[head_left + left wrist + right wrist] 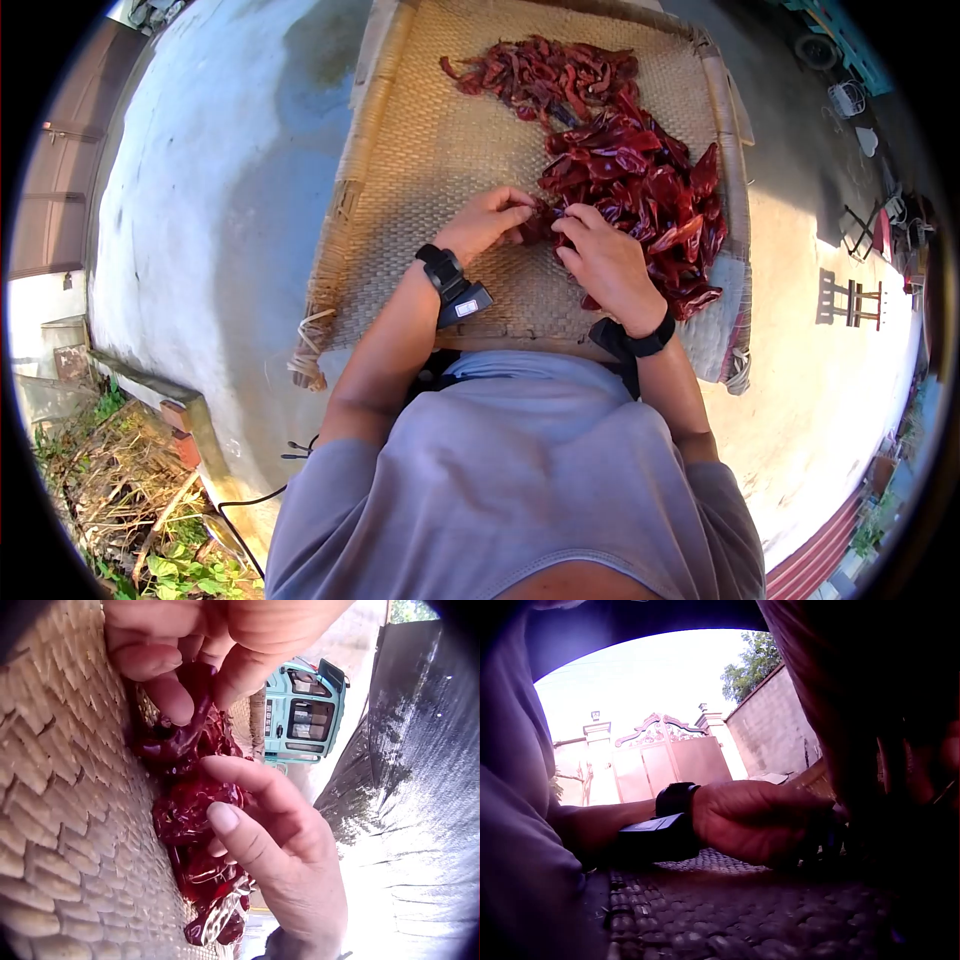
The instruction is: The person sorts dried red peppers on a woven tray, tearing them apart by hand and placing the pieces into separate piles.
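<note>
Glossy dark red dried peppers (625,165) lie heaped on a woven mat (400,150). At the heap's left edge, both hands meet over a red pepper (538,222). The left hand (485,225) has its thumb and fingers bent round one end of this pepper (196,697), seen close in the left wrist view. From the other side the right hand (610,265) curls its index finger and thumb at the pepper's lower part; its fingertips are partly hidden among red skins. In the right wrist view the left hand (757,821) is low over the weave, its fingertips in shadow.
A second pile of thinner red pieces (560,75) lies at the mat's far end. The mat has a raised rim (345,190) of bound canes. A grey cloth (725,300) is at its right near corner. Beyond it stands a small wooden stool (865,303).
</note>
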The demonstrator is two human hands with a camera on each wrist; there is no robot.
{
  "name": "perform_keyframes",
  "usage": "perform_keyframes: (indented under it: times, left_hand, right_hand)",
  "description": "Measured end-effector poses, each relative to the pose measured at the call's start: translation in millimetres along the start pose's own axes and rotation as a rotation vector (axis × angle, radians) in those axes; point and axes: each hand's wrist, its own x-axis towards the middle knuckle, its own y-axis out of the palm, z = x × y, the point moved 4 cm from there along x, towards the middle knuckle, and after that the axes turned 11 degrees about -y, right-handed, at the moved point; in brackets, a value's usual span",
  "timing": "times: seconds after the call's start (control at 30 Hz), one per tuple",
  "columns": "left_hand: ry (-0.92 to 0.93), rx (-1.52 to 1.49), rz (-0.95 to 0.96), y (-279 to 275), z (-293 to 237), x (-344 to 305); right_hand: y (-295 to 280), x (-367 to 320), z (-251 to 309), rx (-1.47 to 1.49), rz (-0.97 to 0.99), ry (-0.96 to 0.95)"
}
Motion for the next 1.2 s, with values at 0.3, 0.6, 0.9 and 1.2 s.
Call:
perform_keyframes:
  times: [0.3,0.6,0.9,1.2]
  left_hand:
    - [0.103,0.039,-0.063,-6.1,5.9,8.4]
    - [0.144,-0.124,-0.201,-11.6,-4.2,-2.1]
    - [0.441,-0.569,-0.762,-48.3,2.3,-7.8]
    - [0.280,0.231,-0.199,-7.6,-21.3,-15.2]
  right_hand:
    - [-4.4,-2.7,-1.2,0.191,-0.066,-0.073]
    - [-60.0,-33.2,-16.7,0.064,-0.256,0.209]
    - [-83.3,-55.0,-27.9,-0.197,-0.348,0.283]
    - [-33.6,-11.2,-0.3,-0.111,-0.290,-0.023]
